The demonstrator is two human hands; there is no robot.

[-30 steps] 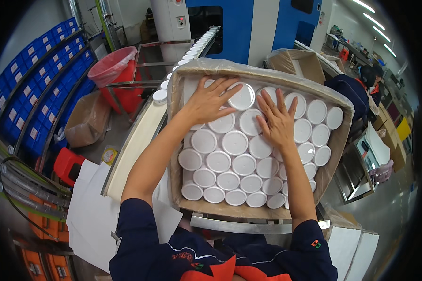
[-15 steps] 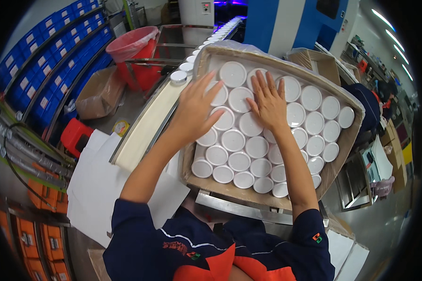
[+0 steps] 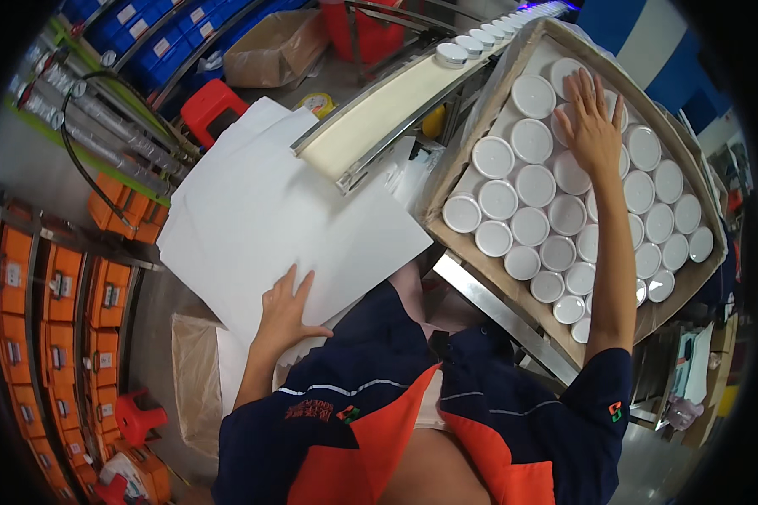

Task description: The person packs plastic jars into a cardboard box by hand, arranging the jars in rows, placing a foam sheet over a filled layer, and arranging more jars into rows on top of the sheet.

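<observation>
A shallow cardboard tray (image 3: 446,240) lined with clear plastic holds several round white lids (image 3: 531,225) packed in rows. My right hand (image 3: 589,126) lies flat on the lids near the tray's far end, fingers spread. My left hand (image 3: 285,310) rests on the near edge of a stack of large white sheets (image 3: 269,210) to my left, fingers apart, thumb along the sheet's edge.
A cream conveyor belt (image 3: 379,126) carrying a line of white lids (image 3: 451,54) runs past the tray's left side. A metal frame rail (image 3: 497,316) sits under the tray. Orange bins (image 3: 50,286), blue bins, a red stool (image 3: 210,105) and an open cardboard box (image 3: 274,46) stand at left.
My left hand has left the lids in the tray and swung down-left onto the white sheets. My head has turned left, so the tray now sits at the right. The right hand stays on the lids.
</observation>
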